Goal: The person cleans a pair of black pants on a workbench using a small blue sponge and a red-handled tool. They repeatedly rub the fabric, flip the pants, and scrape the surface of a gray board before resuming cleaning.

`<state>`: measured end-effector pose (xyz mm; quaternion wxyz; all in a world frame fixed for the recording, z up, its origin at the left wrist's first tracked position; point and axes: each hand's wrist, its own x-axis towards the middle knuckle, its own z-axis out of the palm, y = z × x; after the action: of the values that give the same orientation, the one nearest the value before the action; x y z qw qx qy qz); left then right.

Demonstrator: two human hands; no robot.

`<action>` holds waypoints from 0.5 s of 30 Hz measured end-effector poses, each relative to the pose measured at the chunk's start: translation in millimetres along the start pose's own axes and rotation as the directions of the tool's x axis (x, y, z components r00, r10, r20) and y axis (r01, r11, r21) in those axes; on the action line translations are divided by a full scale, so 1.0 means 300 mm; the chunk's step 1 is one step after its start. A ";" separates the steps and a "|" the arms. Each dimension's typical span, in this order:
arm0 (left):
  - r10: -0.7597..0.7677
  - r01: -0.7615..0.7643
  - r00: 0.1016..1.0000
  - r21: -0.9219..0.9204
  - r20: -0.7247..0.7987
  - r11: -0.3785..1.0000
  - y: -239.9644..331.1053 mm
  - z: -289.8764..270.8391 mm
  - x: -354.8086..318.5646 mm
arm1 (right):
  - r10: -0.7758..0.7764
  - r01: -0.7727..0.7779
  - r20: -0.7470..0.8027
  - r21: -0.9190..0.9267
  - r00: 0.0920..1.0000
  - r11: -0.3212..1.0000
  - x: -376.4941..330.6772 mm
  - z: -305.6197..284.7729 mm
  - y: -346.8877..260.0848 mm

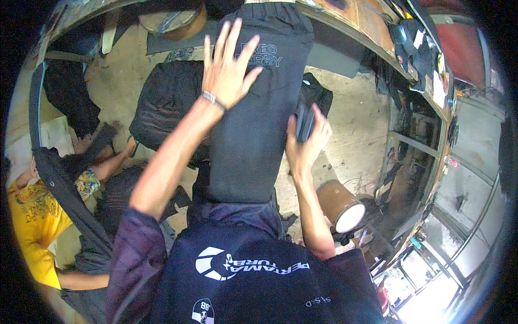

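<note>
A black garment (249, 140) with raised outline lettering near its far end is stretched over a long narrow board in front of me. My left hand (227, 75) lies on it beside the lettering, fingers spread and nothing held. Just off the board's right edge, my right hand (306, 154) is closed around a dark, flat, block-like thing (305, 122). Blur hides its exact kind. Another bundled dark garment (170, 102) shows to the left of the board, partly behind my left forearm.
A person in a yellow shirt (40, 216) is at the left, among dark cloths (73, 97). A brown cylinder with a white end (340, 208) stands to the right below the board. A round container (178, 24) sits at the far left. Cluttered shelving (418, 141) lines the right.
</note>
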<state>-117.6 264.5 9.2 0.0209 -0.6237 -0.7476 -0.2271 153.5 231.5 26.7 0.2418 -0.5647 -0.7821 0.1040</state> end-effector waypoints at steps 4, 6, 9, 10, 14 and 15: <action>-0.123 0.127 0.981 -0.022 0.149 0.992 0.102 -0.065 -0.236 | 0.042 -0.041 -0.040 0.024 0.998 0.999 0.090 0.158 -0.008; -0.153 0.161 0.974 -0.036 0.165 0.986 0.089 -0.055 -0.229 | -0.010 0.010 -0.074 -0.007 0.997 1.000 0.137 0.187 -0.045; -0.175 0.192 0.978 -0.156 0.117 0.969 -0.011 0.016 -0.015 | -0.119 0.116 -0.095 -0.039 0.988 0.992 0.339 0.244 -0.076; -0.184 0.198 0.977 -0.132 0.111 0.971 -0.048 0.050 0.086 | -0.204 0.197 -0.141 -0.062 0.969 0.978 0.444 0.284 -0.077; -0.223 0.228 0.973 -0.104 0.059 0.968 -0.116 0.124 0.353 | -0.223 0.233 -0.157 0.048 0.962 0.971 0.773 0.423 -0.056; -0.203 0.206 0.978 -0.084 0.038 0.975 -0.117 0.118 0.366 | -0.256 0.272 -0.186 0.065 0.949 0.960 0.794 0.421 -0.054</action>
<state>-166.0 374.6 0.9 -0.0409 -0.5470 -0.7975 -0.2513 19.0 462.3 -12.9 0.3465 -0.4505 -0.8209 0.0555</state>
